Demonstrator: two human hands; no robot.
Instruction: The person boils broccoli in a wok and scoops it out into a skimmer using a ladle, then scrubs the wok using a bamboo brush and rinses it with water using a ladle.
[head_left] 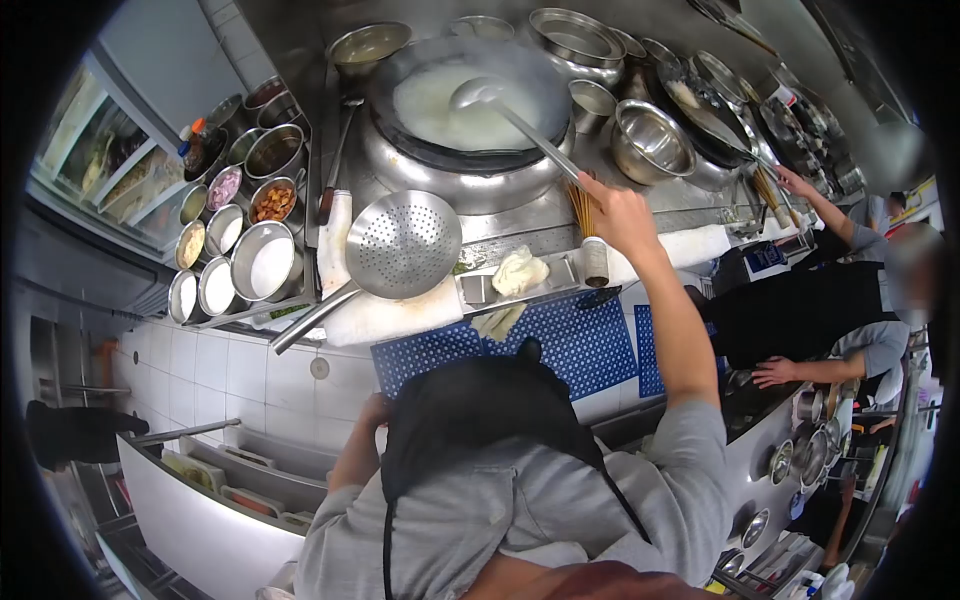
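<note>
My right hand [620, 215] is wrapped round the end of a long-handled ladle [530, 132]. The ladle's bowl rests in the cloudy white liquid of a steaming wok [388, 135]. Down beside my black apron hangs my left hand [373, 411], small and partly hidden, so its fingers cannot be read. A perforated metal strainer [405, 243] lies on white towels [395, 315] at the stove's front edge, its handle sticking out over the floor. Below my right hand stands a bundle of thin sticks, a bamboo brush [583, 212], near a crumpled cloth [520, 271].
Seasoning containers [268, 262] and bowls crowd the left side. Metal pots [652, 140] stand right of the wok. Another person [800, 315] works at a second wok [705, 120] on the right. An open drawer [215, 480] juts out behind me at left, and blue mats [570, 345] cover the floor.
</note>
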